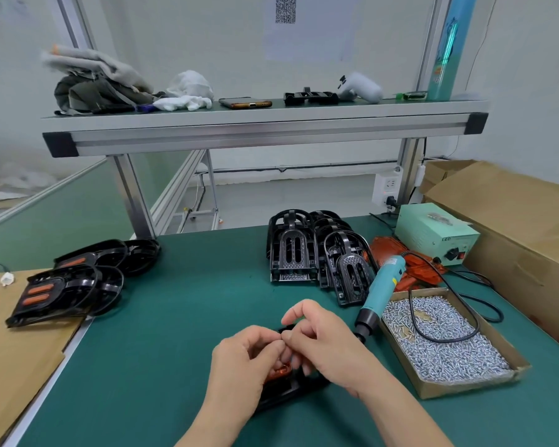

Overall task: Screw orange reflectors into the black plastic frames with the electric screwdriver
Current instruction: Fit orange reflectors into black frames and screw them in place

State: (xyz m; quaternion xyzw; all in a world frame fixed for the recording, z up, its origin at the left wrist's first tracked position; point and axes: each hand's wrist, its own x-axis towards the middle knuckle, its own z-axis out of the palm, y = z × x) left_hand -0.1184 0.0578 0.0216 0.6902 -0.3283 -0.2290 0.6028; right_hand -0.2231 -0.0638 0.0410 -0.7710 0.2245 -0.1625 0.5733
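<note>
A black plastic frame (291, 390) lies on the green mat at the front centre, mostly hidden under my hands. My left hand (242, 366) and my right hand (323, 343) meet over it, fingers pinched on an orange reflector (279, 371) seated in the frame. The teal electric screwdriver (381, 290) lies unheld to the right, its tip resting beside the screw box. Empty black frames (304, 250) stand stacked behind. Loose orange reflectors (410, 269) are heaped at the right. Finished frames with reflectors (62, 291) lie at the left.
A cardboard box of silver screws (446, 343) sits at the right, with the screwdriver's black cable looped over it. A green power supply (436, 233) and a large carton (513, 221) stand behind. A shelf (265, 124) overhead carries cloths, a phone and a frame.
</note>
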